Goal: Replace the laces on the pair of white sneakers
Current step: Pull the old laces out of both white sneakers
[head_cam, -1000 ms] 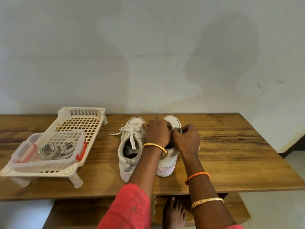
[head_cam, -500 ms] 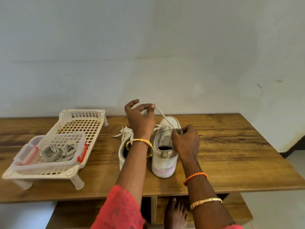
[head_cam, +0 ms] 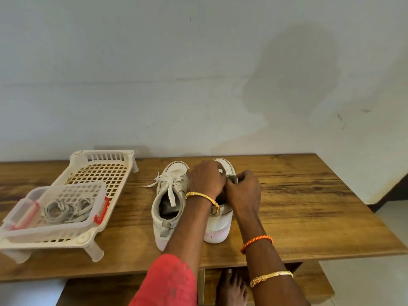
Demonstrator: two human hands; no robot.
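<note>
Two white sneakers stand side by side near the middle of the wooden desk, toes pointing to the far wall. The left sneaker is laced; its white lace is loosely tied, with one end trailing left on the desk and another hanging into the shoe opening.

Both hands work over the lacing area of the right sneaker. The left hand lies over the front of that sneaker, fingers curled down; what they grasp is hidden. The right hand is at the sneaker's right side, fingers curled and pinching a pale part of the upper or lace; which one cannot be told.

At the left of the desk stands a white slotted rack. On its near end sits a clear box with red clips, holding coiled grey laces.
</note>
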